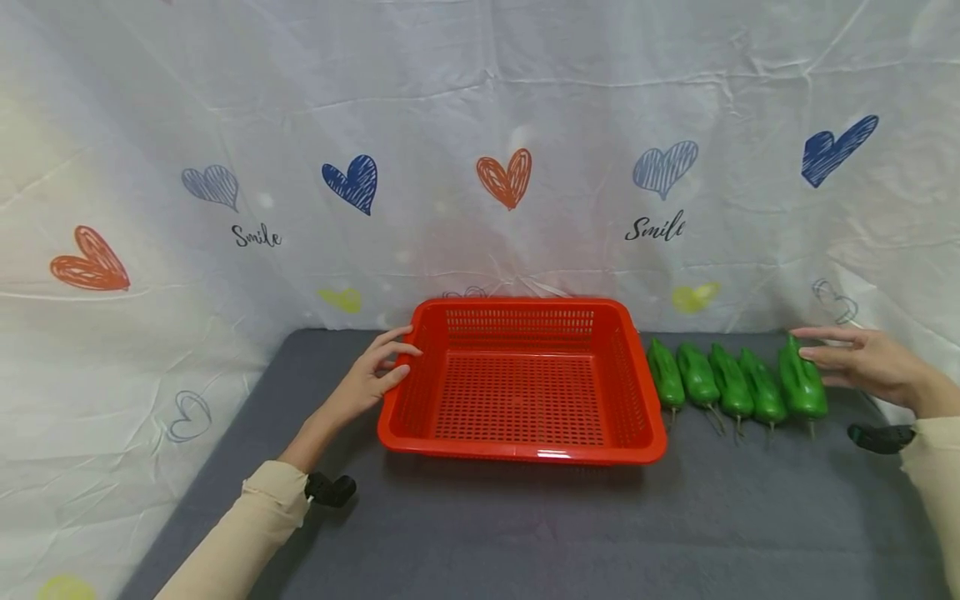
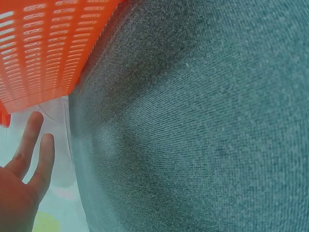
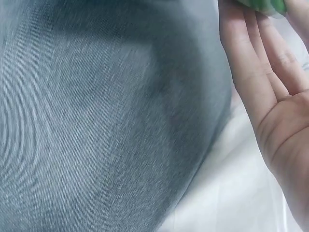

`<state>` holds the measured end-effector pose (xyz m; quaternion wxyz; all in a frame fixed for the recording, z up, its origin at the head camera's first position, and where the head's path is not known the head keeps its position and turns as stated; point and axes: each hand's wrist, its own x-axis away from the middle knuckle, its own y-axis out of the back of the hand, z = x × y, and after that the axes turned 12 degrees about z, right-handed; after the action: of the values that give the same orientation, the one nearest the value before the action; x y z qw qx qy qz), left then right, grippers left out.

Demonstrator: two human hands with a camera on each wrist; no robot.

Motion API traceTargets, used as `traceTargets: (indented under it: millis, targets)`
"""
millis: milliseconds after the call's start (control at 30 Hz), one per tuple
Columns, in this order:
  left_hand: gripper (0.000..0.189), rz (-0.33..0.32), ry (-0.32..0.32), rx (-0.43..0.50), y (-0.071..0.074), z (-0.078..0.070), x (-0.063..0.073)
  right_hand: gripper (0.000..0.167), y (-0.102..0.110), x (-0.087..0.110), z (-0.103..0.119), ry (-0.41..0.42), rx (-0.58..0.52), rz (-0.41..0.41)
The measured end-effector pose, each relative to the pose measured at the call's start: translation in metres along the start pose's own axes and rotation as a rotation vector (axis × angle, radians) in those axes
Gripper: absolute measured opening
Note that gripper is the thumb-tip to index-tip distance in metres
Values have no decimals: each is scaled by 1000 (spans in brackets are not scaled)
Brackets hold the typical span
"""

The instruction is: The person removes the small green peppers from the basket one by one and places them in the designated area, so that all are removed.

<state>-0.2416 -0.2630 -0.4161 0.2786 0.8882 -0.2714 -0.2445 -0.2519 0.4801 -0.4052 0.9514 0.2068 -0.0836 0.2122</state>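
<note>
A red plastic basket (image 1: 517,454) with slotted walls stands on the grey table. My left hand (image 1: 378,367) rests at its left rim, fingers loosely extended; in the left wrist view, two straight fingers (image 2: 30,140) show beside the basket wall (image 2: 53,43). To the basket's right, several green peppers (image 1: 724,383) lie side by side, stems toward me. My right hand (image 1: 873,362) pinches the tapered end of the rightmost green pepper (image 1: 802,387) between thumb and fingers. Only a bit of that pepper (image 3: 264,6) appears in the right wrist view, at the fingertips.
Grey cloth covers the table (image 1: 540,533). Behind it hangs a white curtain (image 1: 420,100) printed with hearts and "Smile" lettering, which also runs down the left side. The basket's perforated floor (image 1: 517,400) is visible between its walls.
</note>
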Motion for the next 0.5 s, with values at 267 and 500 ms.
traceTargets:
  millis: [267, 500]
  targets:
    - [28, 0, 4, -5, 0, 2, 0, 36, 7, -4, -13, -68, -74, 30]
    - [28, -1, 4, -5, 0, 3, 1, 38, 6, -5, -22, -76, -97, 56]
